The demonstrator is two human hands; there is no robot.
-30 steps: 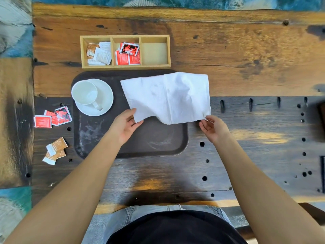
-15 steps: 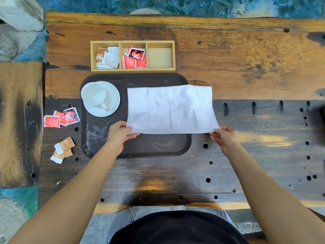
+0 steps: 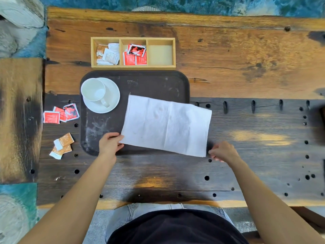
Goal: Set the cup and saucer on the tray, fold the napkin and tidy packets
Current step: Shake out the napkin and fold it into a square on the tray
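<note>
Left grip (image 3: pixel 110 144) pinches napkin (image 3: pixel 167 125) corner; right grip (image 3: pixel 222 152) blurred beside it, hold unclear. Folding step; next, probably halve it squarely.

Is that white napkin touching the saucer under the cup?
Apart. The head view shows a strip of dark tray between the far left corner of the napkin and the rim of the saucer.

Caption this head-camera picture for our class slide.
Left hand pinches a napkin spread partly over the tray, near the cup.
</note>
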